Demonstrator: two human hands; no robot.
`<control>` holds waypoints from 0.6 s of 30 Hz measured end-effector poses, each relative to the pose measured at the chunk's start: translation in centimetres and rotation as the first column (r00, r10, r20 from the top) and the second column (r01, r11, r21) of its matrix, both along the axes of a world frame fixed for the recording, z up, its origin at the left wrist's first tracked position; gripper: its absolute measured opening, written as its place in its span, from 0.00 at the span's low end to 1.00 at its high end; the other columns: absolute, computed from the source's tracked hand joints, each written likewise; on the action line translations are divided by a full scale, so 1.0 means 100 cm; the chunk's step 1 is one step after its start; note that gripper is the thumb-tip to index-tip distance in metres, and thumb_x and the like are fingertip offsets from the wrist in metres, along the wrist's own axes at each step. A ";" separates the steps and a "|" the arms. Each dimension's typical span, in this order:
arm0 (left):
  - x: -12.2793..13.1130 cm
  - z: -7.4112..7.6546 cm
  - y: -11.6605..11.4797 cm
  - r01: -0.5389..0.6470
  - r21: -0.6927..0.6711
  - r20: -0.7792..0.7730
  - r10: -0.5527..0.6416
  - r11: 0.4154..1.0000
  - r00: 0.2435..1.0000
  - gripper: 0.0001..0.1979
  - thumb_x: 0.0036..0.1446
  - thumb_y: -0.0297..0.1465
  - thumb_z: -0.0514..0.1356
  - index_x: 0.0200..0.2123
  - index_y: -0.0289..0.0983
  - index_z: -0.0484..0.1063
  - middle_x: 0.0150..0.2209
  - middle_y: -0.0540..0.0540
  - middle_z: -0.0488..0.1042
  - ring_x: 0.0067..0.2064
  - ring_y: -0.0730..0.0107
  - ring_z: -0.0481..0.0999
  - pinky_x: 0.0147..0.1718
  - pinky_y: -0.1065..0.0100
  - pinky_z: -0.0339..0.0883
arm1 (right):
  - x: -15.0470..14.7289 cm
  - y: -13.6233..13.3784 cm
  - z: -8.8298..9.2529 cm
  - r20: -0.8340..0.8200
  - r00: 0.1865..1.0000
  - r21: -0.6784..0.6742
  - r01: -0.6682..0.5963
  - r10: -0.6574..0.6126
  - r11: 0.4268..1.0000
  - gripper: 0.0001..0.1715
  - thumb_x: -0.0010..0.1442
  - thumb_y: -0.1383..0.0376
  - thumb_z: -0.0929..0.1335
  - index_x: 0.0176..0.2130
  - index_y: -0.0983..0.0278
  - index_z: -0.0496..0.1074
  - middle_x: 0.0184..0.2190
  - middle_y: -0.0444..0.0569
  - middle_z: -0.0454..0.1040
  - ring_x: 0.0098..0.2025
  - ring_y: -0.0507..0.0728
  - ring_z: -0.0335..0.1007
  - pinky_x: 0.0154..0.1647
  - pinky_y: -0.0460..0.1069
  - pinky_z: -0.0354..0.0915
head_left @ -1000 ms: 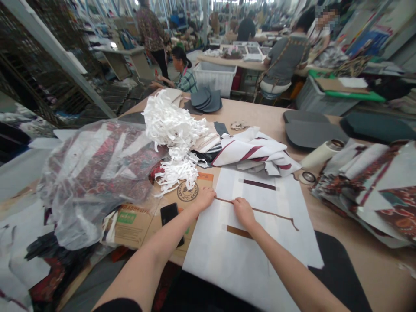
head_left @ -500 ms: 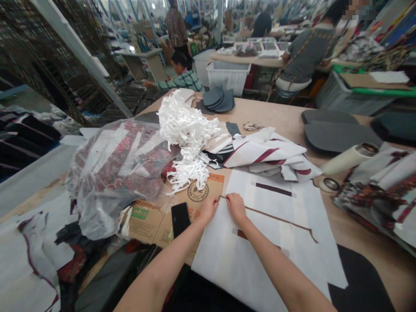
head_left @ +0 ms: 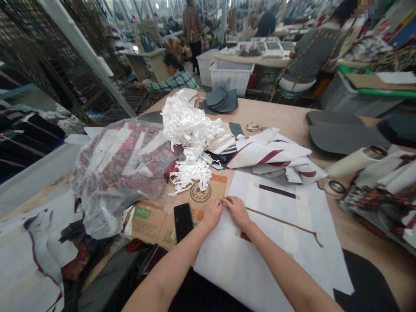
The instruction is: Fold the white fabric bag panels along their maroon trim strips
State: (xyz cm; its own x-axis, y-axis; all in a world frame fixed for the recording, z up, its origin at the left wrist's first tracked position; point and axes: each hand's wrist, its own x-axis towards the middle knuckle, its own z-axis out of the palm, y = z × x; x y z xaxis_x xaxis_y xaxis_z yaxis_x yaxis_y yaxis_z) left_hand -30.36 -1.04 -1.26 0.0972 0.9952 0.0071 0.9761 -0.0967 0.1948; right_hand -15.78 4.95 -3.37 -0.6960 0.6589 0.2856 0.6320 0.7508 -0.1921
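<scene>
A large white fabric sheet (head_left: 276, 255) lies flat on the wooden table (head_left: 286, 117) in front of me, with a thin brown strip (head_left: 286, 222) running across it and a dark maroon strip (head_left: 277, 191) farther back. My left hand (head_left: 212, 213) and my right hand (head_left: 237, 209) sit side by side at the sheet's left edge, fingers curled and pinching the near end of the brown strip. A black phone (head_left: 183, 221) rests on flattened cardboard (head_left: 152, 219) just left of my left hand.
A clear plastic bag of patterned fabric (head_left: 120, 169) and a heap of white strips (head_left: 190, 134) fill the left. Folded white and maroon cloth (head_left: 273, 158) lies behind the sheet. A roll (head_left: 354, 161), tape ring (head_left: 336, 186), grey pads (head_left: 344, 138) and printed pieces (head_left: 383, 190) crowd the right. People work at far tables.
My right hand slid left along the brown strip until it met my left hand at the sheet's edge. My head turned slightly, shifting the scene rightward.
</scene>
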 end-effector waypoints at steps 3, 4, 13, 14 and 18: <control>0.001 0.000 -0.001 0.033 0.032 -0.052 -0.031 0.999 0.998 0.15 0.59 0.22 0.46 0.48 0.31 0.65 0.41 0.40 0.69 0.43 0.62 0.67 0.42 0.62 0.62 | 0.003 -0.002 -0.001 0.046 0.998 0.046 -0.039 0.037 0.998 0.21 0.61 0.69 0.61 0.53 0.57 0.64 0.50 0.52 0.65 0.49 0.59 0.57 0.49 0.53 0.55; 0.001 -0.001 -0.001 0.045 0.044 -0.065 -0.043 0.998 0.997 0.15 0.59 0.22 0.46 0.48 0.30 0.65 0.40 0.40 0.69 0.43 0.62 0.67 0.42 0.62 0.63 | 0.003 -0.002 -0.002 0.053 0.998 0.052 -0.037 0.035 0.998 0.21 0.61 0.69 0.61 0.54 0.57 0.64 0.51 0.52 0.65 0.50 0.59 0.56 0.50 0.53 0.55; -0.019 -0.001 -0.012 0.218 0.074 -0.170 -0.203 0.973 0.964 0.15 0.60 0.23 0.46 0.48 0.31 0.65 0.38 0.40 0.69 0.41 0.62 0.67 0.40 0.60 0.61 | -0.002 -0.003 -0.002 0.147 0.989 0.045 0.025 -0.031 0.999 0.24 0.59 0.72 0.60 0.55 0.66 0.62 0.52 0.56 0.63 0.50 0.60 0.55 0.50 0.53 0.56; -0.023 0.000 -0.014 0.237 0.071 -0.178 -0.222 0.969 0.959 0.15 0.60 0.23 0.46 0.48 0.31 0.65 0.38 0.40 0.69 0.41 0.62 0.66 0.40 0.60 0.61 | -0.004 -0.004 -0.001 0.157 0.987 0.045 0.038 -0.044 0.998 0.24 0.59 0.72 0.61 0.55 0.66 0.62 0.52 0.56 0.63 0.50 0.60 0.56 0.50 0.53 0.56; -0.035 0.003 -0.015 0.206 0.064 -0.120 -0.198 0.976 0.973 0.13 0.60 0.25 0.47 0.42 0.34 0.69 0.38 0.41 0.69 0.42 0.61 0.66 0.40 0.60 0.59 | -0.011 -0.006 0.002 0.145 0.974 0.001 0.178 -0.176 0.984 0.21 0.59 0.72 0.61 0.53 0.65 0.64 0.49 0.54 0.65 0.47 0.59 0.58 0.46 0.51 0.57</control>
